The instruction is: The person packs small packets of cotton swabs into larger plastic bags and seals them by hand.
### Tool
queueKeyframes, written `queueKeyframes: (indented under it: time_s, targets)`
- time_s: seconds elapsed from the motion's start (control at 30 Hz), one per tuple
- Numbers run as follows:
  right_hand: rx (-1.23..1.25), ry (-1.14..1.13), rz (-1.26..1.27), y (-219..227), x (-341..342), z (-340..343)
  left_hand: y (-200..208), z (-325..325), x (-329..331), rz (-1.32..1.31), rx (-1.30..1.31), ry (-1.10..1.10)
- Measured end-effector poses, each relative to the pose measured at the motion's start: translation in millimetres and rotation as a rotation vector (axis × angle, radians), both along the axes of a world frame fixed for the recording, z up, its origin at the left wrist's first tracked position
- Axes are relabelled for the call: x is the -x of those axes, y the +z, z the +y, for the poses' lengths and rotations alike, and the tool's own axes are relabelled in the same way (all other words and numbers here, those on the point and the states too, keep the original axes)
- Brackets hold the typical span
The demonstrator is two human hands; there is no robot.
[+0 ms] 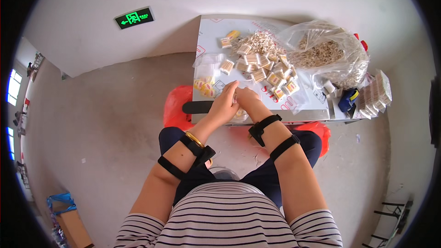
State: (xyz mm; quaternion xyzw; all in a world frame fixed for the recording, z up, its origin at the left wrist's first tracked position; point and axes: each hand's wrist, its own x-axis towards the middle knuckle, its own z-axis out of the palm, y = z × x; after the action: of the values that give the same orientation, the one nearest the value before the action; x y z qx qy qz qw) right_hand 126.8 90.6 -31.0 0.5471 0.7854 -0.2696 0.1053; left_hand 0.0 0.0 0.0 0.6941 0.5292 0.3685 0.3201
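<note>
At the near edge of the table, my left hand (224, 103) and my right hand (247, 98) are brought together with fingers bent inward. Both are closed round something small between them that the fingers mostly hide. Beyond them lies a heap of small clear packs of cotton swabs (259, 74), some with yellow labels. A single pack of cotton swabs (226, 67) lies left of the heap. Loose cotton swabs (261, 42) are piled behind it. Yellow printed labels (205, 86) lie near my left hand, with clear empty bags (209, 63) just beyond.
A large clear bag (321, 53) full of loose swabs stands at the back right. A blue tape dispenser (348, 100) and stacked filled packs (375, 94) are at the table's right end. Red plastic bags (178, 108) hang below the table's near side. A black strip (197, 107) juts past its left edge.
</note>
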Motion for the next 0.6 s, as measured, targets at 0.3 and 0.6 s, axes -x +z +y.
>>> queueKeyframes:
  time_s: [0.3, 0.6]
  targets:
    - [-0.502, 0.124, -0.084, 44.0, 10.3, -35.3, 0.4, -8.6, 18.8, -0.013, -0.027, 0.032]
    - [0.028, 0.337, 0.203, -75.2, -6.6, 24.7, 8.1, -3.6, -5.3, -0.108, 0.130, -0.029]
